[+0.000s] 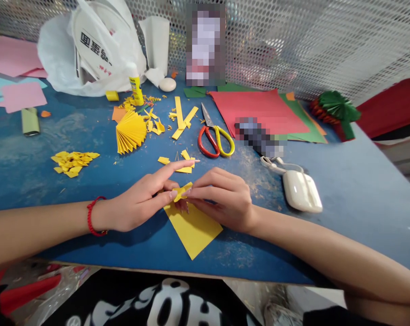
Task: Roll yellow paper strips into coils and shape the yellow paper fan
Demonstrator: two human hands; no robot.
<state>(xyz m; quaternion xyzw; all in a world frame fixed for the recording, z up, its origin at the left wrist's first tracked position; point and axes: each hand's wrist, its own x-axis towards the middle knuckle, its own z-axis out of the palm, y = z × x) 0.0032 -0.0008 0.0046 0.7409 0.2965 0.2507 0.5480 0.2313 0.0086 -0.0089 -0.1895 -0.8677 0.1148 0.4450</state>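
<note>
Between the fingertips of both hands is a small folded piece of yellow paper [182, 192]. My left hand [140, 199] pinches its left side between thumb and fingers, with the index finger stretched out above. My right hand [225, 197] grips the right side with thumb and fingertips. Beneath the hands lies a yellow paper sheet [194, 233], one corner toward the table's front edge. Just beyond the fingers are several yellow paper scraps [184, 170]. A heap of small folded yellow pieces [73, 163] sits to the left, near a pleated yellow paper fan [131, 132].
Scissors [215, 138] with red and yellow handles lie beyond my hands. A glue stick [136, 86] stands upright near a white plastic bag [89, 50]. To the right are red paper [259, 111], a blurred dark object [257, 136] and a white case with a cord [302, 191].
</note>
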